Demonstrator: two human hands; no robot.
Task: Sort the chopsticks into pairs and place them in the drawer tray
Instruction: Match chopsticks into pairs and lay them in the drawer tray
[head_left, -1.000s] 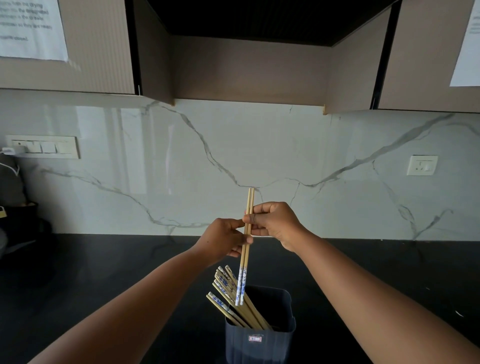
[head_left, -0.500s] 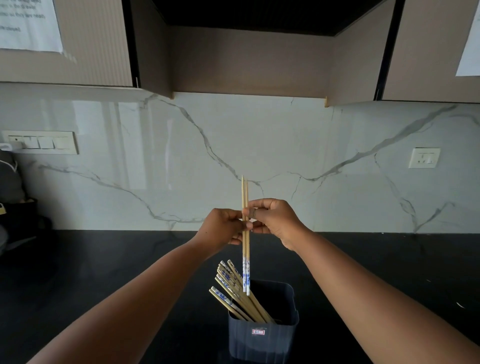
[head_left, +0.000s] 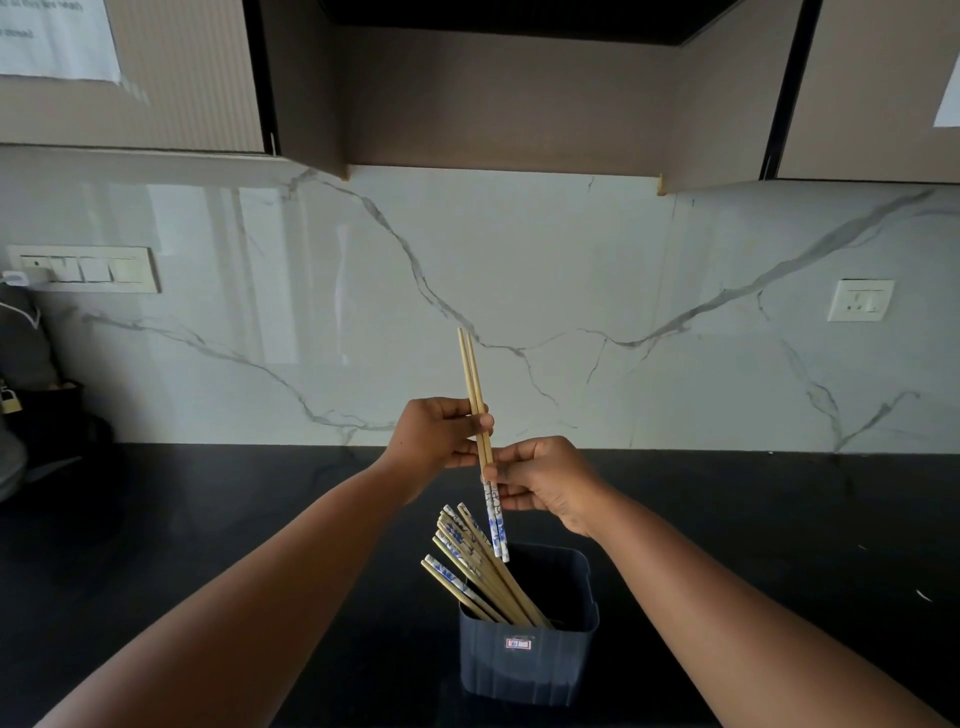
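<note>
Two bamboo chopsticks with blue-and-white patterned ends form a pair (head_left: 474, 379) held side by side, nearly upright, patterned ends down. My left hand (head_left: 436, 436) pinches the pair at its middle. My right hand (head_left: 545, 483) grips the same pair lower down, just above the patterned ends. Below them a dark plastic holder (head_left: 527, 654) stands on the black counter (head_left: 208, 519), with several more matching chopsticks (head_left: 478, 566) leaning to its left side. No drawer tray is in view.
A white marble backsplash rises behind the counter, with a switch panel (head_left: 83, 270) at the left and a socket (head_left: 860, 300) at the right. Dark objects (head_left: 36, 415) sit at the counter's far left. Wall cabinets hang overhead.
My right hand has slid down the pair to just above the patterned ends, while my left hand stays at the middle. The pair now tilts slightly, tops to the left.
</note>
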